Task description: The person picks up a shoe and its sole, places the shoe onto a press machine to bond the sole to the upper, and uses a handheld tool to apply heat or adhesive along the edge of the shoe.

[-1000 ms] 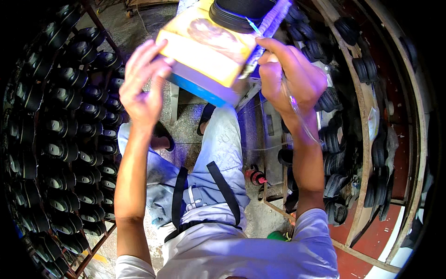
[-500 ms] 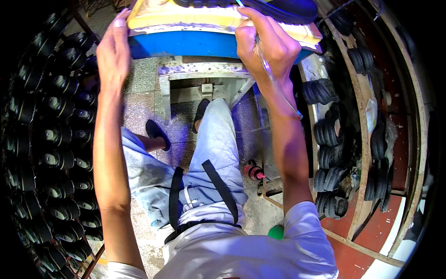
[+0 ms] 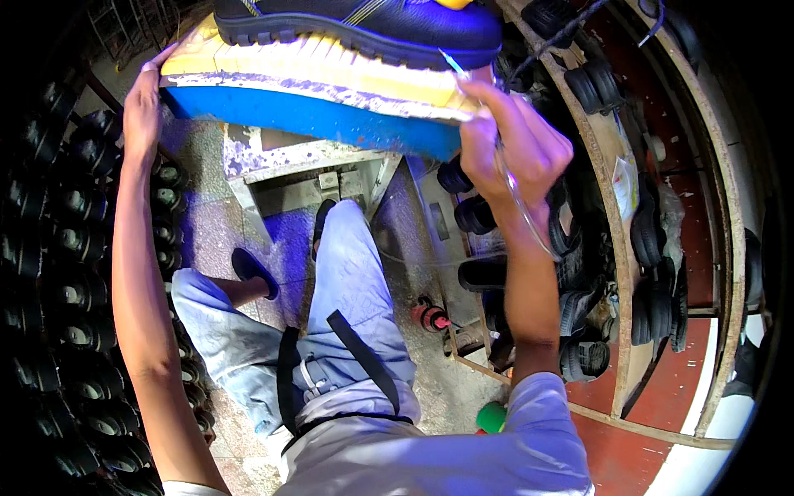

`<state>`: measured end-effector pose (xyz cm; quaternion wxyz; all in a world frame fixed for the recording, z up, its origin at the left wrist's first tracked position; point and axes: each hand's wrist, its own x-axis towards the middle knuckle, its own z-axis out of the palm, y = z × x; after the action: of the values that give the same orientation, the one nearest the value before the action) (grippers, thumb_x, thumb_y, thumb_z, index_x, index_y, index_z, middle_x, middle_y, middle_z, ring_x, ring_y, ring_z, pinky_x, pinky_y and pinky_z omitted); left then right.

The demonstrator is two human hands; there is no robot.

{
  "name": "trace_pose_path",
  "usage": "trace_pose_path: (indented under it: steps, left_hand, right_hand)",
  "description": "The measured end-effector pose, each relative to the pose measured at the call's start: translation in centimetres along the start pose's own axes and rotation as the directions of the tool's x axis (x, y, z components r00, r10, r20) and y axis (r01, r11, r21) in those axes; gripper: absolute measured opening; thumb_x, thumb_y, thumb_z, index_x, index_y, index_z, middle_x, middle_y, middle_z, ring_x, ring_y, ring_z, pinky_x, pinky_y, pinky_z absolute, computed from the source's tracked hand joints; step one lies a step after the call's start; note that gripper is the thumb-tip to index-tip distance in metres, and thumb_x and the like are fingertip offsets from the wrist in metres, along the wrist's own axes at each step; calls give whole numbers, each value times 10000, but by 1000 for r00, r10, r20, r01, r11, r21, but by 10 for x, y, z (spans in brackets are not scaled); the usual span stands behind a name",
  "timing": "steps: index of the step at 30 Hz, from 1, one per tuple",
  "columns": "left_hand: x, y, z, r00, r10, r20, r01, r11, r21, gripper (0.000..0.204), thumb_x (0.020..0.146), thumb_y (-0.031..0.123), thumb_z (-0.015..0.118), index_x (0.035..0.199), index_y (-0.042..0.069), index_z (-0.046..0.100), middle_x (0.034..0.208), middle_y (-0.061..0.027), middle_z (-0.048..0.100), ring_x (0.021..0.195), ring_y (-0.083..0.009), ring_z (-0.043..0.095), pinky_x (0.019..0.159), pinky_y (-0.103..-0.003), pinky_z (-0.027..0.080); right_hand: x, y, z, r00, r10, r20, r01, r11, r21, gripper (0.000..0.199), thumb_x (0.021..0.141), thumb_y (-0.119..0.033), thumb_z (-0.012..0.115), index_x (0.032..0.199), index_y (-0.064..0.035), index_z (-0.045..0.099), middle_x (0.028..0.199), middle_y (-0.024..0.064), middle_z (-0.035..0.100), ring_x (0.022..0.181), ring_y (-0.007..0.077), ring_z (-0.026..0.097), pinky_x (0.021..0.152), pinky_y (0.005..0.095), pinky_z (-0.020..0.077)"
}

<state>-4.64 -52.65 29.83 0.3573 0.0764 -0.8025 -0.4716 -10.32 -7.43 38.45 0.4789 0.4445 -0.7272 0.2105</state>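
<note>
A black shoe [image 3: 413,31] with yellow stitching and a thick ribbed sole rests on a worktop [image 3: 289,74] with a yellow top layer and a blue side. Between the fingertips of my right hand [image 3: 521,149] is a thin clear tube [image 3: 519,198] with a pale blue tip. The tip points up at the shoe's sole edge, near its right end; contact cannot be made out. At the worktop's left end, my left hand [image 3: 142,112] lies against the yellow edge, its fingers extended and partly hidden.
Racks of black shoes [image 3: 83,289] line my left. Wooden-framed shelves [image 3: 624,248] with black soles stand on my right. Below the worktop is a white metal frame [image 3: 314,161]. A red bottle-like object [image 3: 430,314] and a green round object [image 3: 491,417] are on the floor.
The view has shifted, showing more of the shoe and worktop. My right hand has moved toward the shoe's right end with the clear tube. My left hand stays by the worktop's left end.
</note>
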Motion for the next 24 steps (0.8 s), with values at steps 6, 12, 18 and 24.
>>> trace_pose_path:
  steps: [6, 12, 18, 24]
  left_hand:
    - [53, -19, 14, 989, -140, 47, 147, 970, -194, 493, 1120, 422, 433, 1379, 72, 663, 1202, -25, 690, 1100, -131, 590, 1009, -287, 445]
    - [104, -62, 25, 994, -107, 27, 108, 991, -78, 439, 1086, 425, 531, 1308, 87, 702, 1132, 3, 706, 1001, -106, 644, 929, -280, 510]
    - [123, -63, 51, 993, -121, 19, 121, 992, -40, 357, 1111, 306, 502, 1281, 77, 717, 1109, -6, 721, 992, -110, 623, 907, -264, 494]
    - [118, -49, 49, 986, -169, 7, 168, 980, -109, 342, 1119, 253, 480, 1313, 71, 695, 1239, -52, 712, 1132, -158, 628, 1023, -304, 467]
  right_hand:
    - [19, -11, -45, 995, 59, 81, -69, 989, 131, 241, 711, -34, 654, 929, -88, 741, 621, 52, 570, 481, 225, 581, 471, 348, 470]
    - [29, -23, -67, 984, 69, 167, -99, 979, 179, 286, 668, -7, 679, 938, -96, 711, 636, 71, 595, 493, 241, 596, 463, 355, 469]
    - [35, -29, -80, 966, 173, 192, -220, 942, 253, 171, 728, -9, 698, 894, -48, 713, 710, 119, 677, 542, 265, 649, 499, 347, 505]
    - [38, -29, -108, 961, 197, 193, -262, 869, 419, 161, 796, -59, 627, 899, -10, 741, 629, 75, 642, 481, 142, 583, 473, 285, 446]
